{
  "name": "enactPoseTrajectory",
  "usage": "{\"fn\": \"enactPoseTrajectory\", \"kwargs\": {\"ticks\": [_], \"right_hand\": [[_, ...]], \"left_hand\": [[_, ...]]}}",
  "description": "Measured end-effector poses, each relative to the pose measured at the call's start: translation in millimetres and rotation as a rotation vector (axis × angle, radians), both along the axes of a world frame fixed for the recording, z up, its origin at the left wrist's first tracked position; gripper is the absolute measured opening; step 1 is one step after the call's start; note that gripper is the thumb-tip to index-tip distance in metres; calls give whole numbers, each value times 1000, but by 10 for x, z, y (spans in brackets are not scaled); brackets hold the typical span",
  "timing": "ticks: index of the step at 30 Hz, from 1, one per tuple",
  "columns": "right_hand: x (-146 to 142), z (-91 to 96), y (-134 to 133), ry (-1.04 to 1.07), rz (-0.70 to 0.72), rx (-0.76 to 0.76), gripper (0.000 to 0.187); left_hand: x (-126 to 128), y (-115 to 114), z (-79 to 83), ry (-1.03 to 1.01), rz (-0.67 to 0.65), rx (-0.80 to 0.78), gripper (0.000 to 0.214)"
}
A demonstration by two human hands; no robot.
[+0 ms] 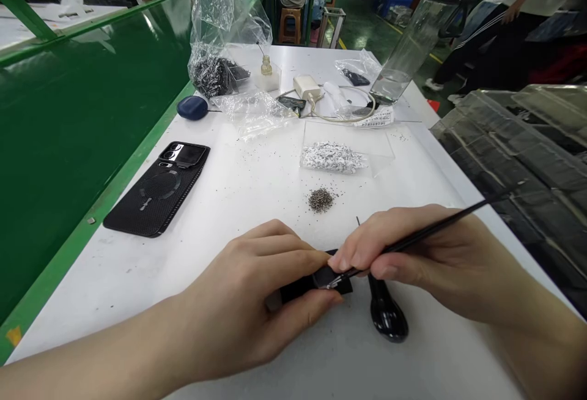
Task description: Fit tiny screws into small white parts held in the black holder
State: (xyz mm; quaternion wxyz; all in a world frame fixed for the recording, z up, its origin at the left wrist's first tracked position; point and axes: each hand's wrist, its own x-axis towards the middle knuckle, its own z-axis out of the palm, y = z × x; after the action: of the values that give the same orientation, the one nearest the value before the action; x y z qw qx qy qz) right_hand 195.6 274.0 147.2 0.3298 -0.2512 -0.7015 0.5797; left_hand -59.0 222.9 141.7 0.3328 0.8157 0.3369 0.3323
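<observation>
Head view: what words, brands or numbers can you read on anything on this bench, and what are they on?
No text can be quoted.
White printed label by the cable: lines of print, too small to read.
Black tag: marks too blurred to read.
Black phone case: no legible lettering.

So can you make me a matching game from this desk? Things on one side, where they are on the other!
Things:
1. thin black tool
2. black phone case
3. white charger
4. pile of tiny dark bits

Places:
A. joined to a pale cable
B. loose on the white table
C. in the right hand
D. beside the green panel

Pairs: 1-C, 2-D, 3-A, 4-B
</observation>
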Motion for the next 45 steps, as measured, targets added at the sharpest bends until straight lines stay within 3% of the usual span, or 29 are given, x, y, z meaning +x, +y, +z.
{"fn": "enactPoseTrajectory", "kwargs": {"ticks": [34,45], "right_hand": [[-1,-14,10,-17,-15,24,12],[19,-19,10,10,6,5,8]], "left_hand": [[-18,-18,-15,11,3,26,7],[-2,3,12,6,-9,-5,13]]}}
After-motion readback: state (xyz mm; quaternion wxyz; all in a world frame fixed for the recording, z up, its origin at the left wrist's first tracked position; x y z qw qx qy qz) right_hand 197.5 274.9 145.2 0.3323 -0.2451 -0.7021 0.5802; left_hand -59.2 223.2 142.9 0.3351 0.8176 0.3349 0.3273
